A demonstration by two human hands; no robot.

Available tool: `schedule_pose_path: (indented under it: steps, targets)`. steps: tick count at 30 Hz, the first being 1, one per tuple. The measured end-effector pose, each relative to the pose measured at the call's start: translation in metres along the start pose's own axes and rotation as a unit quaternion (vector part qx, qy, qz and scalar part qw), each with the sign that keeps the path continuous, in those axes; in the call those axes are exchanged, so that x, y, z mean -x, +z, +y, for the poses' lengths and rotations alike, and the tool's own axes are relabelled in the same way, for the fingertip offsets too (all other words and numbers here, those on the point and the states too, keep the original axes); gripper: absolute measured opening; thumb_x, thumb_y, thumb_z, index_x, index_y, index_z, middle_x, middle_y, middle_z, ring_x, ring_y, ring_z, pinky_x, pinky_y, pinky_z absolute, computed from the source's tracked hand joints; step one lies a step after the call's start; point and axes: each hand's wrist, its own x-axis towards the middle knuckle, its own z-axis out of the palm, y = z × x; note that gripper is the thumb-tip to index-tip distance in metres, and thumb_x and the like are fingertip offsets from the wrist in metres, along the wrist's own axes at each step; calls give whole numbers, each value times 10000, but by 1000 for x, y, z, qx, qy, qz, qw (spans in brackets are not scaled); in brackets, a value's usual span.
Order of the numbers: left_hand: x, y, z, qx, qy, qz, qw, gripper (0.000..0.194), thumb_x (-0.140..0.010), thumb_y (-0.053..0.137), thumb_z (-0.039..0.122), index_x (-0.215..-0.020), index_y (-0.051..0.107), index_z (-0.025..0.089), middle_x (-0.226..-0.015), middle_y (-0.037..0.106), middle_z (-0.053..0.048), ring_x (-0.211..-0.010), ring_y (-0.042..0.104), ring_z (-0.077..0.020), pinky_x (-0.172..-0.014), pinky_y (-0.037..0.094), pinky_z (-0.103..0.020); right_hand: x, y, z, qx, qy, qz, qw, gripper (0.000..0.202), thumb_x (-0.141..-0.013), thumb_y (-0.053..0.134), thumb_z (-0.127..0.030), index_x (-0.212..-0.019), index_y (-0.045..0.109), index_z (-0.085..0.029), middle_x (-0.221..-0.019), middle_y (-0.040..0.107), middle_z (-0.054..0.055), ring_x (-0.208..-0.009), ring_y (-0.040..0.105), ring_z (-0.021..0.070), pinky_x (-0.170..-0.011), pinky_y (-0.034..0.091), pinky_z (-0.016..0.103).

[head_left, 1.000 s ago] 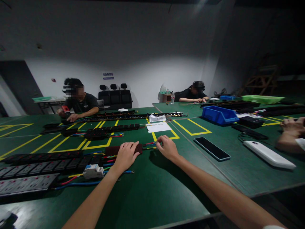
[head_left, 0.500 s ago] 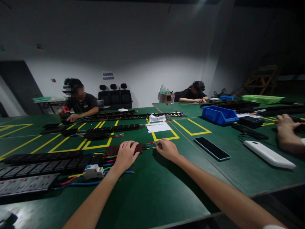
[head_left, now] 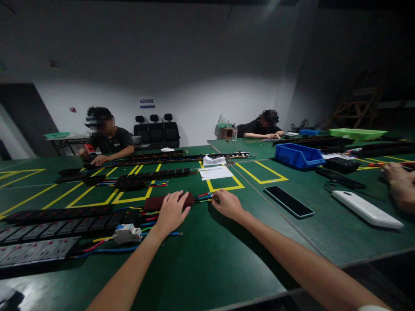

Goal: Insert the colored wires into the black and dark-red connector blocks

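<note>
Dark red block (head_left: 154, 203) lies on the green desk (head_left: 201, 259), well back from the near edge, its long side running roughly toward the left and right edges. Wires (head_left: 201, 199) leave its right end, coloured red, blue and green-yellow. Left hand (head_left: 173, 211) is over the block: fingers slightly parted and curved across the top, thumb on the near side, clasping it. Right hand (head_left: 228, 204) is at the wire ends, thumb and forefinger drawn almost together; too small to tell whether a wire sits between them. Handling note, judged: keep the left palm firm so the block does not slide toward the desk's right edge when a wire is pulled; take one wire at a time close to its tip, and draw it straight, without tugging at the block end. Farther out: black socket strips (head_left: 58, 226) toward the left edge, phone (head_left: 288, 201) toward the right edge, paper sheet (head_left: 216, 172) toward the far edge. Against the frame one second ago: right hand sits slightly lower, left hand practically unchanged; co-worker's hand (head_left: 400, 183) by the right edge has shifted, and a thin orange-red item (head_left: 376, 164) now shows beside it.
</note>
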Motion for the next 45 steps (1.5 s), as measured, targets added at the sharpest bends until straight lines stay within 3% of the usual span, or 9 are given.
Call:
schedule_pose_path:
  steps: [45]
  targets:
    - [0, 7, -4, -1, -13, -39, 999, 520, -970, 521, 397, -1459, 503, 221, -1502, 512, -131, -1413, 445, -302, -1186, 332, -511, 1, 0, -2, 34, -5, -23, 999, 208, -968, 540, -323, -1011, 706, -206, -1032, 669, 87, -942, 631, 205, -692, 392, 269]
